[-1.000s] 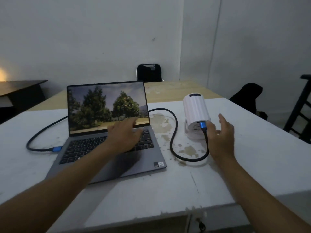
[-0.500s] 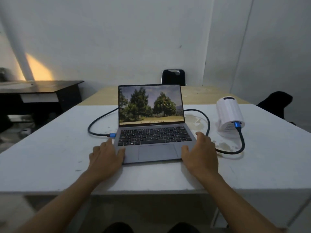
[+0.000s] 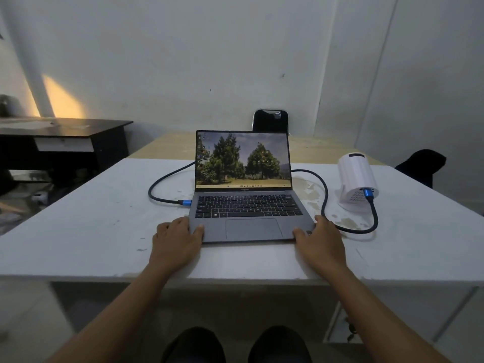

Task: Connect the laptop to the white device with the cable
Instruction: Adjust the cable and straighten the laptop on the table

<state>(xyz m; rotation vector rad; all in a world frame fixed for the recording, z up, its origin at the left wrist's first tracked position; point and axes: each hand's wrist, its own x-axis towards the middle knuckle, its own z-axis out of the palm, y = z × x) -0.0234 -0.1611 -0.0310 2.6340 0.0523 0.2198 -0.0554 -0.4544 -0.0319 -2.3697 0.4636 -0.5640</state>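
Resting on laptop (image 3: 248,205) front corners | left hand (image 3: 176,238), right hand (image 3: 320,239) flat, fingers loosely together, pinching nothing | cable (image 3: 324,195) plugged both ends | white device (image 3: 357,183) beyond right hand, nearer it

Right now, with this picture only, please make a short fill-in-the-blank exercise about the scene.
1. The black braided cable has plugs coloured ____.
2. One plug sits in the white cylindrical device; the other is at the ____ side of the open grey laptop.
3. The laptop screen shows ____.
4. The left hand and right hand rest at the laptop's ____ corners.

Missing: blue; left; trees; front
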